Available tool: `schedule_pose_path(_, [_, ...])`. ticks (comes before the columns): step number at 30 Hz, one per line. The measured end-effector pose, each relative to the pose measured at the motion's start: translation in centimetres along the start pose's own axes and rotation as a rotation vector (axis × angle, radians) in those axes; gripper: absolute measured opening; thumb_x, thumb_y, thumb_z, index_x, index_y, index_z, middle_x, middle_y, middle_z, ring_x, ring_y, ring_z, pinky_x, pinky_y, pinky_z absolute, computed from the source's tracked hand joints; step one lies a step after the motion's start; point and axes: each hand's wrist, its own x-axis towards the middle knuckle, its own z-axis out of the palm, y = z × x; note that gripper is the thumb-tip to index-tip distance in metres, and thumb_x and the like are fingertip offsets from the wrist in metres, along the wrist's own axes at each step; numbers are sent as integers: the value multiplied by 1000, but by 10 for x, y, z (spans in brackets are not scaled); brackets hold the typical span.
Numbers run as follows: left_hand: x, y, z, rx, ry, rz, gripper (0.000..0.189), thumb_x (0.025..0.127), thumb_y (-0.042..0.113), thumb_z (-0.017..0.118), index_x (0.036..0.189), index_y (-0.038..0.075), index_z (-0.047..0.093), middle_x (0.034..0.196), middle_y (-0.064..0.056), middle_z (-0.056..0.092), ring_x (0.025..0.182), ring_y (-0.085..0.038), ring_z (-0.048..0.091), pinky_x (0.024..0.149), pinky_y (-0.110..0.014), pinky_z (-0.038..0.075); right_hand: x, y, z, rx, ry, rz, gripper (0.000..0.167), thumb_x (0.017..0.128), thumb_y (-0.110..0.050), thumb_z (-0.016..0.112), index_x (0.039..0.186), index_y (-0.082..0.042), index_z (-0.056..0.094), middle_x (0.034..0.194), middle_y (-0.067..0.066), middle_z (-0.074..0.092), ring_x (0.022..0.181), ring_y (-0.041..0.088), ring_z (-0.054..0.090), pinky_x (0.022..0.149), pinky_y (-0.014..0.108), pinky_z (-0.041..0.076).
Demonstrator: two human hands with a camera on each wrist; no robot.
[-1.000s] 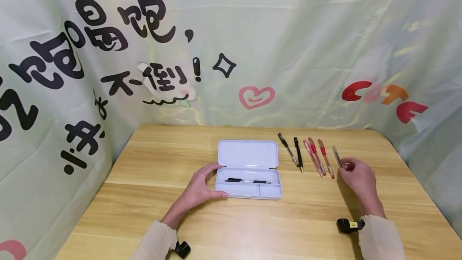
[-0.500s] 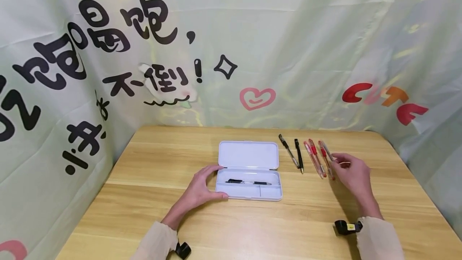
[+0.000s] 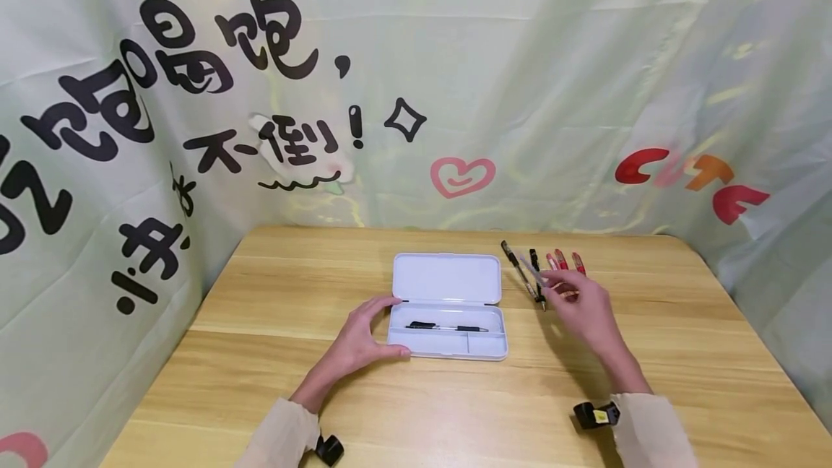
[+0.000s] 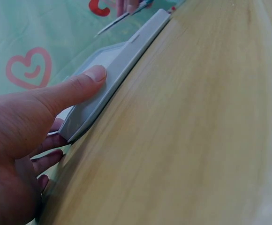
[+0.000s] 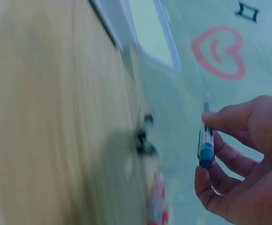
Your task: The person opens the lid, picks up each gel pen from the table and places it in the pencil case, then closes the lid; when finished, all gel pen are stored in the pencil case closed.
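A white pencil case (image 3: 429, 344) lies with its lid raised on the table, and a black-and-clear pen (image 3: 422, 325) rests in its long compartment. My left hand (image 3: 362, 334) holds the case's left end, thumb on the front wall and fingers at the back corner. In the left wrist view the thumb (image 4: 82, 86) presses that wall. My right hand (image 3: 585, 309) pinches a slim pen (image 5: 205, 136) with a teal end and a pale barrel between thumb and fingers. It is held above the table, over the loose pens right of the case.
Two black pens (image 3: 518, 271) lie right of the case. Several red pens (image 3: 578, 263) lie beyond them, partly hidden by my right hand. A printed curtain (image 3: 552, 92) hangs behind the wooden table (image 3: 455, 417).
My right hand has lifted the slim pen from the far right of the row and carried it left over the red pens toward the case. The left hand stays put.
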Motion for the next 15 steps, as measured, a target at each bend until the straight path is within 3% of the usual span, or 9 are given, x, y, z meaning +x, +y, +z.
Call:
schedule_pose_path(4, [0,0,0,6,-2,6,90,66,49,95,143,18,59,148,-8,55,139,-32,47,114,-57,36,-1,-11,19,48,-71,-24,27,93,1,73,120,-3,73,100,10,71,87,26,67,71,24,58])
schedule_pose_path(11, [0,-1,0,9,-6,13,92,66,50,95,143,18,58,148,-9,55,138,-32,48,113,-57,37,-6,-27,45,63,-114,-153,27,90,4,75,114,-8,76,97,1,71,87,20,67,73,35,59])
schedule_pose_path(15, [1,-2,0,2,-5,8,91,66,49,96,143,19,58,148,-8,55,139,-31,48,113,-56,37,-7,-36,59,91,-177,-177,24,89,6,75,109,-8,77,96,0,70,85,17,66,70,30,57])
